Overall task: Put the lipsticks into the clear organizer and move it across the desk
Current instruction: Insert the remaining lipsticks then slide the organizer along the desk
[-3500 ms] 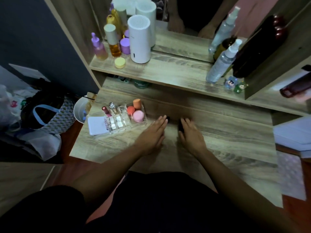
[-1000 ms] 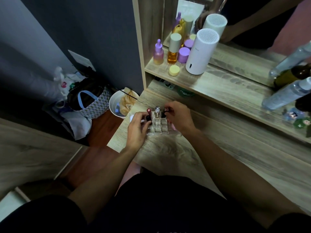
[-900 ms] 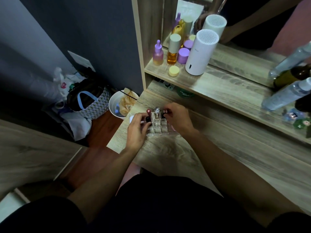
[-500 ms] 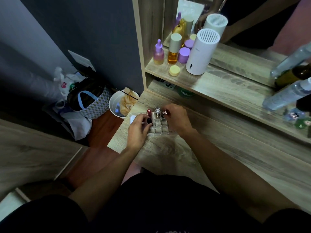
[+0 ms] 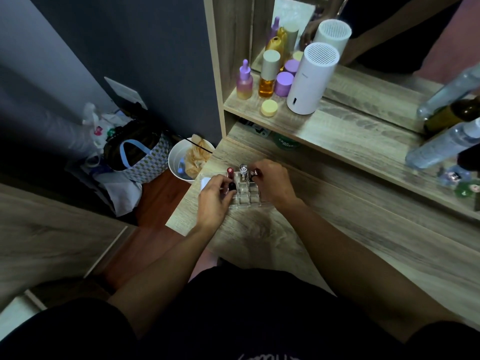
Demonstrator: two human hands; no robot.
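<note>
So both hands are right at the clear organizer [image 5: 245, 192], sitting mid-frame near the left end of the desk [image 5: 337, 229]. The left hand [image 5: 213, 201] pinches a dark lipstick [image 5: 232, 187] over a slot on the organizer's left side, and the right hand [image 5: 272, 184] has its fingers closed on another lipstick [image 5: 254, 174] at the back right. A red-capped one [image 5: 230, 170] and a clear-topped one [image 5: 243, 168] already stand in the back row. Looks like the loading is nearly done; the move across the desk is not started yet. Bottles crowd the shelf [image 5: 324, 128] in the upper right.
</note>
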